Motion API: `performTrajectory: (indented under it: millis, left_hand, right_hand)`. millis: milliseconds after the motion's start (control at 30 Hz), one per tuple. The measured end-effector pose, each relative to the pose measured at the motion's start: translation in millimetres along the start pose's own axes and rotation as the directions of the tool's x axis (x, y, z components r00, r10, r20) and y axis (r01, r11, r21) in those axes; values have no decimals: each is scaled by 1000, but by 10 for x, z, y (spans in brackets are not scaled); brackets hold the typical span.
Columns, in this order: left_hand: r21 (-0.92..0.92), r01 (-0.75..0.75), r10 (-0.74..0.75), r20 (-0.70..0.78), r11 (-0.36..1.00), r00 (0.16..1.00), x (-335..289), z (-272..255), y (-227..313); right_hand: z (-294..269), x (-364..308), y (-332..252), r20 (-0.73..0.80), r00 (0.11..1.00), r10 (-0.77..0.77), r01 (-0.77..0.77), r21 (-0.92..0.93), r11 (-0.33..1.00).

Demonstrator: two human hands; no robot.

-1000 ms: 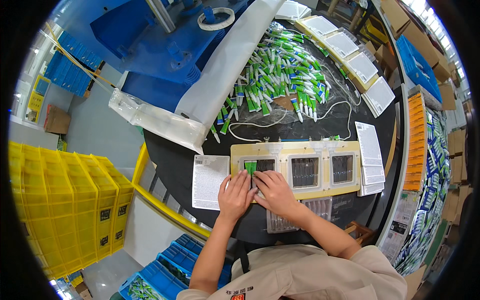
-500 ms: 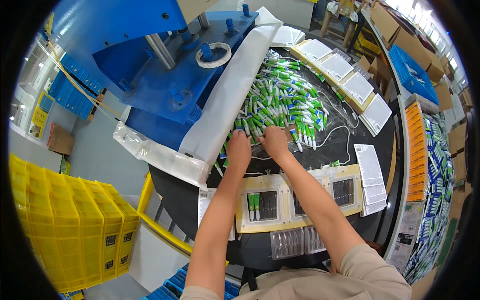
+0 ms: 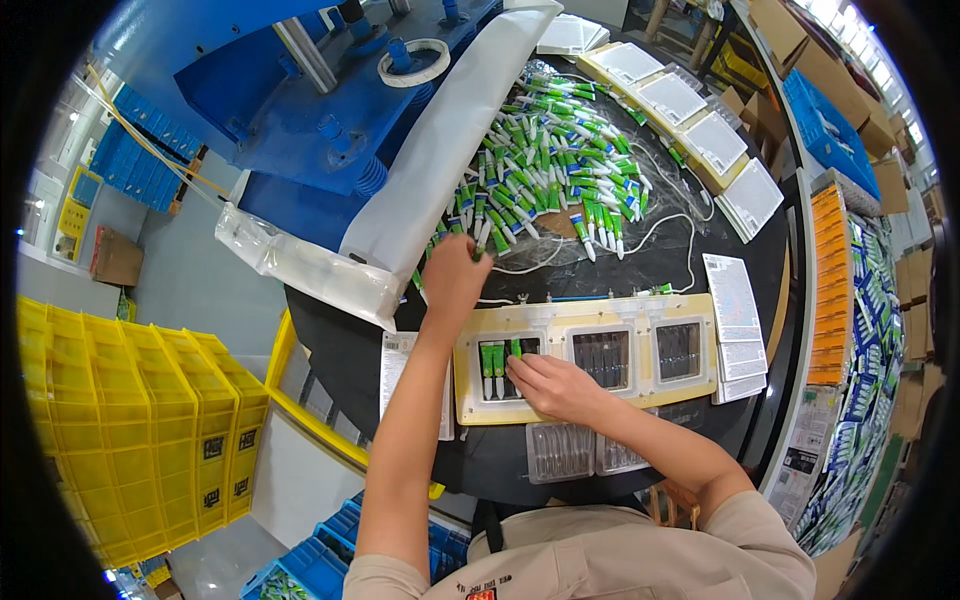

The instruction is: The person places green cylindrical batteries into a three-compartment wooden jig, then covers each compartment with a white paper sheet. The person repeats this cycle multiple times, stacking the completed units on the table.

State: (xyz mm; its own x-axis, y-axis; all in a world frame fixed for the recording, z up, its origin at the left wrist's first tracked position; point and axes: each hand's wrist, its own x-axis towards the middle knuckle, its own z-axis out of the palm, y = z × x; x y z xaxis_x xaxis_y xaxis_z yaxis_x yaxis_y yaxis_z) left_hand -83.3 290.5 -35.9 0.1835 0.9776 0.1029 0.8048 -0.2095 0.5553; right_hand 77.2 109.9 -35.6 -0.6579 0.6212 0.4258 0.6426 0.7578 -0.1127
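With its fingers pinched, my right hand [image 3: 556, 385] holds a small green tube [image 3: 516, 348] upright at the left window of a cream frame [image 3: 640, 306]. Beside it in that window lie two green-and-white tubes [image 3: 493, 365], side by side with their white tips toward me. The frame's middle and right windows [image 3: 677, 350] show clear plastic slots with no tubes visible in them. My left hand [image 3: 455, 278] is closed at the near left edge of a heap of similar tubes [image 3: 560, 150]; a bit of green tube shows between its fingertips, mostly hidden.
A blue press [image 3: 290, 130] with a white sheet draped along its edge stands at the left. Printed cards [image 3: 735, 310] lie right of the frame, clear blister trays [image 3: 565, 450] in front of it. Another loaded frame [image 3: 690, 120] sits at the back right. Yellow crates [image 3: 140, 430] are stacked lower left.
My right hand has left the heap and come back to the frame's left window with a tube. My left hand has shifted slightly left, staying by the heap. The view has tilted a little.
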Motion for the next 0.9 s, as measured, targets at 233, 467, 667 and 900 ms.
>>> performTrajectory:
  millis: [233, 467, 667, 900]
  left_hand:
    - [-456, 68, -112, -70, 887, 991, -1419, -605, 201]
    - [-308, -255, 219, -146, 917, 965, -1950, -531, 366]
    - [120, -638, 632, 85, 761, 770, -1910, -131, 326]
    - [164, -586, 568, 147, 793, 810, -1936, 88, 135]
  right_hand:
    - [168, -102, -69, 38, 994, 98, -99, 19, 995]
    - [89, 315, 547, -296, 868, 399, -355, 194, 915]
    - [821, 1170, 1547, -65, 780, 623, -622, 40, 782]
    - [286, 772, 1507, 65, 720, 691, -680, 265, 684]
